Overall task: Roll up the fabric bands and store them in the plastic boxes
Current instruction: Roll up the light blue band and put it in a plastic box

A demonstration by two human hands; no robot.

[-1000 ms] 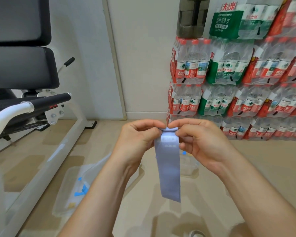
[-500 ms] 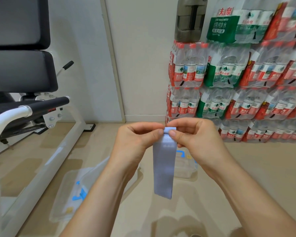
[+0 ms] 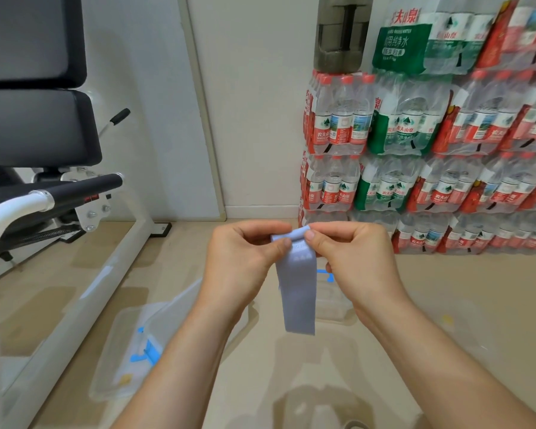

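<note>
A pale lavender fabric band [image 3: 297, 292] hangs in mid-air at the centre of the head view, its top end curled into a small roll. My left hand [image 3: 245, 261] pinches that roll from the left and my right hand [image 3: 350, 258] pinches it from the right, thumbs near the top edge. On the floor below lies a clear plastic box [image 3: 118, 354] with blue clips, partly behind my left forearm. A second clear plastic box [image 3: 331, 301] with a blue latch sits behind the band, mostly hidden.
A white exercise machine [image 3: 75, 274] with black pads fills the left side. Stacked packs of water bottles [image 3: 430, 150] line the right wall. The beige floor [image 3: 477, 305] stretches between them. A small round object [image 3: 356, 425] shows at the bottom edge.
The hanging tail of the band has grown shorter as its top end is rolled between my fingers. Both hands stay at about the same place in front of me.
</note>
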